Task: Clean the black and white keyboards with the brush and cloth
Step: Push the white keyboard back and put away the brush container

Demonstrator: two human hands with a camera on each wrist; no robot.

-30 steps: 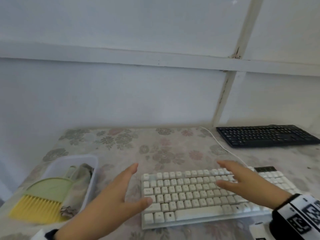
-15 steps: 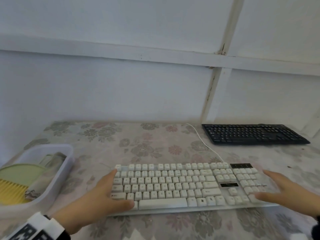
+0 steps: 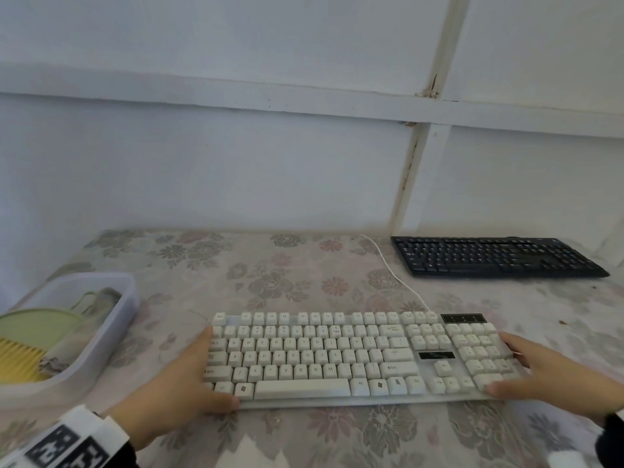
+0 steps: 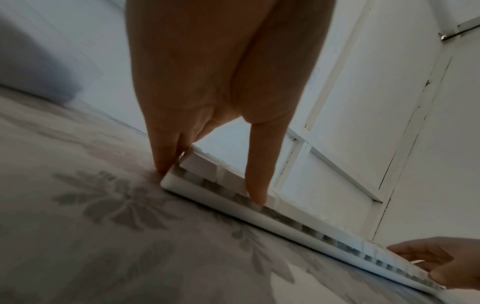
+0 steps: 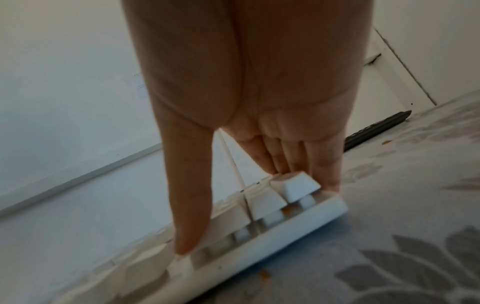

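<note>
The white keyboard [image 3: 337, 356] lies flat on the floral table in front of me. My left hand [image 3: 199, 369] is at its left end, straight fingers along the side and the thumb on the front edge [image 4: 255, 197]. My right hand [image 3: 526, 363] touches the right end the same way, its thumb by the number pad [image 5: 185, 244]. Neither hand holds anything else. The black keyboard [image 3: 496, 256] sits at the back right by the wall. A brush [image 3: 20, 356] with yellow bristles and a green back lies in a tub with a rolled cloth [image 3: 72, 346].
The translucent plastic tub [image 3: 125, 298] stands at the table's left edge. The white keyboard's cable [image 3: 395, 275] runs back toward the wall, passing left of the black keyboard. A white wall [image 3: 270, 163] closes the far side of the table. Small orange crumbs [image 5: 265, 273] lie near the keyboard's right end.
Both hands moved from hovering over the keys out to the two ends of the white keyboard and now touch it. The view has swung right, so the tub sits further left.
</note>
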